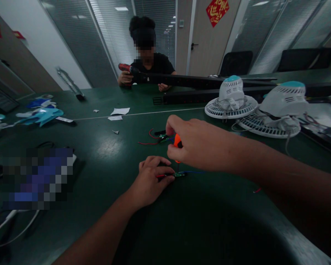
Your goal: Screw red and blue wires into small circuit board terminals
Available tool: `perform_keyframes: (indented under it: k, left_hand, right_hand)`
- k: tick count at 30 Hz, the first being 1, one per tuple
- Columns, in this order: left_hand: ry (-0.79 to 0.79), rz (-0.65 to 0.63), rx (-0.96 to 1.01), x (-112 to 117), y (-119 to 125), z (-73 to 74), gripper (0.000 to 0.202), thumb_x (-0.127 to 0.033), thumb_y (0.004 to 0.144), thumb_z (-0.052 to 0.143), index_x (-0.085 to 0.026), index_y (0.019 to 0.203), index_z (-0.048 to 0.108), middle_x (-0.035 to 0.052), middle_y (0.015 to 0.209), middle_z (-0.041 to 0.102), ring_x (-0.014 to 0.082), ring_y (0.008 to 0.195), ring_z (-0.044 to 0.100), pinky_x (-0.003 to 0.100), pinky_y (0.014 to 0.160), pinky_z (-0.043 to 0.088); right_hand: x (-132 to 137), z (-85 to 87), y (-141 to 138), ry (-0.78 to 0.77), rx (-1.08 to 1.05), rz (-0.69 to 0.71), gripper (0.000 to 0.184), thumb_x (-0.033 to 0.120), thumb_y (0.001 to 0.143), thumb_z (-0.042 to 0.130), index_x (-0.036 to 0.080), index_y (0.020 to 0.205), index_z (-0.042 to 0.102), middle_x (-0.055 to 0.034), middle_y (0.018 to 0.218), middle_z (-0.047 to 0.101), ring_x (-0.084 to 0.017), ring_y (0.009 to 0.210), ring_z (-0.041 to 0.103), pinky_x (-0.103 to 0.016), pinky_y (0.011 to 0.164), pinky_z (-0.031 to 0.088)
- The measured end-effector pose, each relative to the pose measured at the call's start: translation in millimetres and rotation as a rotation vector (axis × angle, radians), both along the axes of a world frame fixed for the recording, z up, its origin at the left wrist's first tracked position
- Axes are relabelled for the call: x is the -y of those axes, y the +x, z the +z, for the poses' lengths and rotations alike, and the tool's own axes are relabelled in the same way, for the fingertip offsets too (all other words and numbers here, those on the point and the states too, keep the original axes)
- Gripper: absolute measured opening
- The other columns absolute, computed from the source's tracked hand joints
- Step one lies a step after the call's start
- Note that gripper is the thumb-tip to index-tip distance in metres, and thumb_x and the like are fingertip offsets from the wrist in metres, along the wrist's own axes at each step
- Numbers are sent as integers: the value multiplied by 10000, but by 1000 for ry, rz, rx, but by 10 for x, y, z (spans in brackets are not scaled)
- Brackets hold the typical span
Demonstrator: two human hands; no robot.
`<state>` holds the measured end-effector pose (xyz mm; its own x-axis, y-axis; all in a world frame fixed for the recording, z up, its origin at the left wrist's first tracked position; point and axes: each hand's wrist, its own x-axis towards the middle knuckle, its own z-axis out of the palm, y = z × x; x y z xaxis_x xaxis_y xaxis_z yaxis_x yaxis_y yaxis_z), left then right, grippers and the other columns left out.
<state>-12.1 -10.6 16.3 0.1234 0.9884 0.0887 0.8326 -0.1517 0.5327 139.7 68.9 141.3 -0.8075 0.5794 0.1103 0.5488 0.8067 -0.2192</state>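
On the green table, a small green circuit board (180, 174) has a red wire (161, 176) at its left end and a blue wire (195, 172) at its right. My left hand (151, 180) pinches the board's left end between thumb and finger. Above it, my right hand (193, 141) is closed around an orange-handled screwdriver (177, 141), held upright with its thin shaft reaching down to the board. Just beyond lie more small boards (163, 138) with red wires, partly hidden by my right hand.
White fan parts (231, 101) stand at the right. Across the table (99, 202), a person (160, 64) holds a red power drill (125, 67) against a long black bar (182, 80). Paper scraps (120, 111) and blue plastic pieces (45, 115) lie left, a blurred-out device (41, 180) nearer.
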Motion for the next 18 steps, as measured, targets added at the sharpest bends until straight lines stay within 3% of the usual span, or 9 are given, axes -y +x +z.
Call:
perform_keyframes:
  k: [4, 9, 11, 15, 18]
  left_hand:
    - [1, 1, 0, 0, 8, 7, 174, -273, 829, 617, -302, 953, 736, 31, 1139, 628, 291, 1129, 489, 508, 937, 371]
    - [10, 0, -7, -1, 12, 20, 195, -276, 837, 610, -319, 982, 733, 28, 1166, 627, 291, 1152, 480, 518, 960, 358]
    - [12, -6, -5, -1, 11, 19, 198, -276, 840, 607, -321, 989, 730, 27, 1163, 629, 286, 1149, 482, 512, 962, 361]
    - [-8, -1, -6, -1, 14, 22, 176, -275, 831, 621, -303, 965, 731, 29, 1154, 630, 285, 1132, 490, 514, 955, 356]
    - [-14, -4, -4, 5, 17, 26, 157, -269, 837, 615, -287, 941, 731, 27, 1133, 630, 280, 1126, 491, 501, 947, 360]
  right_hand:
    - [16, -12, -12, 35, 18, -28, 235, 351, 842, 477, 184, 948, 604, -60, 694, 639, -208, 564, 544, -275, 464, 260]
    - [40, 10, -53, 55, 27, 1, 568, 574, 943, 221, 226, 843, 658, -50, 676, 651, -203, 545, 550, -280, 471, 247]
    - [38, 18, -73, 70, 39, 18, 544, 543, 949, 249, 221, 831, 672, -62, 695, 669, -218, 578, 574, -285, 477, 242]
    - [26, 20, -95, 79, 59, 15, 283, 316, 893, 427, 172, 916, 670, -91, 721, 686, -228, 603, 591, -289, 475, 242]
    - [12, 14, -89, 64, 54, 6, 241, 254, 832, 464, 159, 954, 650, -79, 685, 672, -215, 573, 575, -283, 465, 260]
